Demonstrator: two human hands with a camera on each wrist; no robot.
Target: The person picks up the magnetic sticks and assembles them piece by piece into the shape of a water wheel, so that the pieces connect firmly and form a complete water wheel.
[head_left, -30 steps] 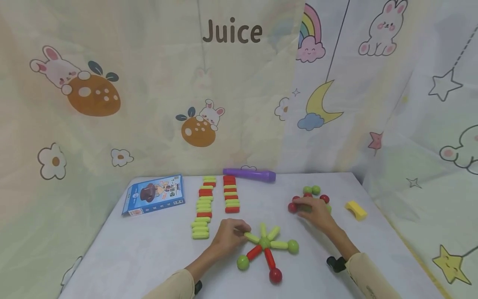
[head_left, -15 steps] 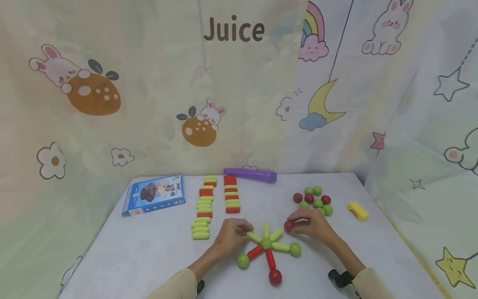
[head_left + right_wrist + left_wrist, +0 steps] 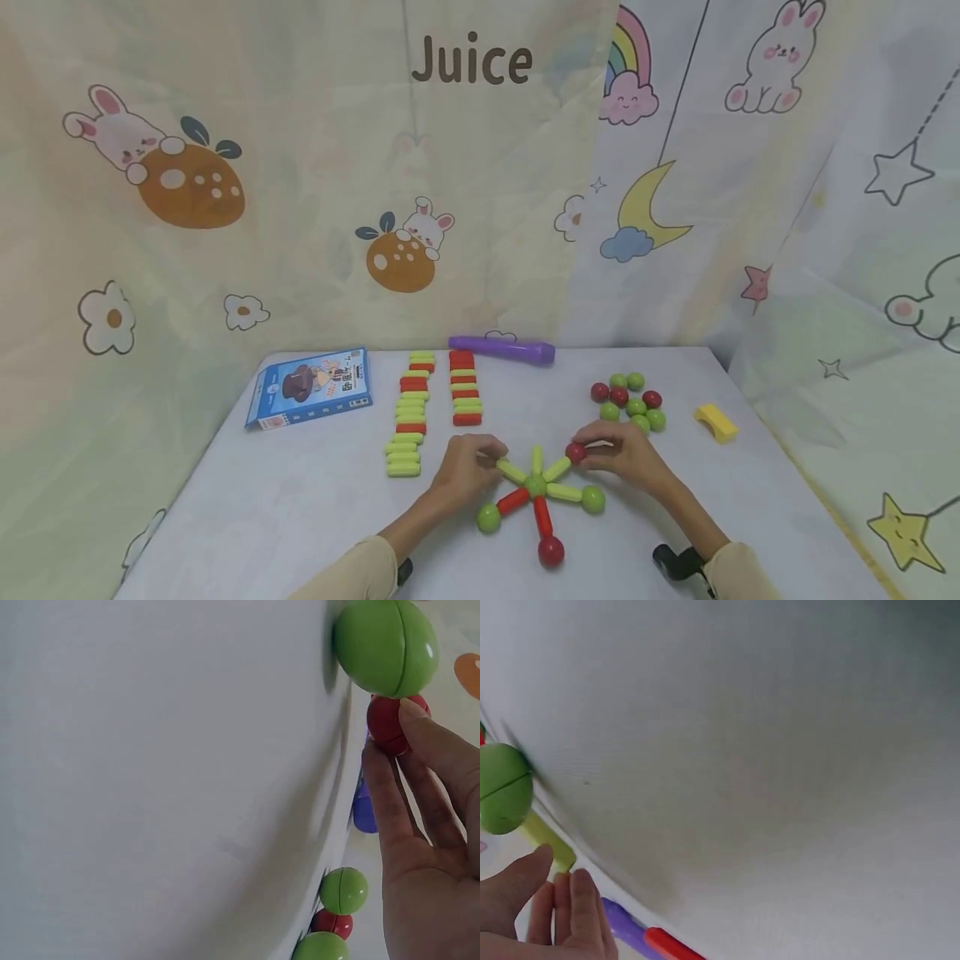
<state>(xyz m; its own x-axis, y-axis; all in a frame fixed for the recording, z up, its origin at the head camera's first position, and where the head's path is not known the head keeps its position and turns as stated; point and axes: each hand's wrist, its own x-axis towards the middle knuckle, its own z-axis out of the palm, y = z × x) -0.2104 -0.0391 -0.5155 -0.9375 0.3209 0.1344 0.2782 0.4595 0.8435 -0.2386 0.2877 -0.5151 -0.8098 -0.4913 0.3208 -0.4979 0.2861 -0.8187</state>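
A star of light-green and red rods spreads from a green hub ball (image 3: 536, 486) on the table. Green balls (image 3: 593, 500) cap two of its arms, and a red ball (image 3: 551, 551) caps the front one. My left hand (image 3: 467, 468) pinches the outer end of the left light-green rod (image 3: 512, 472); its thumb and fingertips meet at that rod (image 3: 549, 838) in the left wrist view. Between thumb and fingers, my right hand (image 3: 624, 452) holds another red ball (image 3: 575, 452) right at the tip of the upper-right light-green rod (image 3: 558, 469).
Two columns of loose light-green and red rods (image 3: 410, 407) lie behind the left hand. A blue box (image 3: 311, 387) sits back left, a purple tube (image 3: 501, 350) along the rear edge. Loose red and green balls (image 3: 636, 407) cluster back right beside a yellow arched block (image 3: 716, 423).
My right hand has taken a red ball from the cluster and brought it left and forward to the upper-right rod's tip. The left hand stays at its rod.
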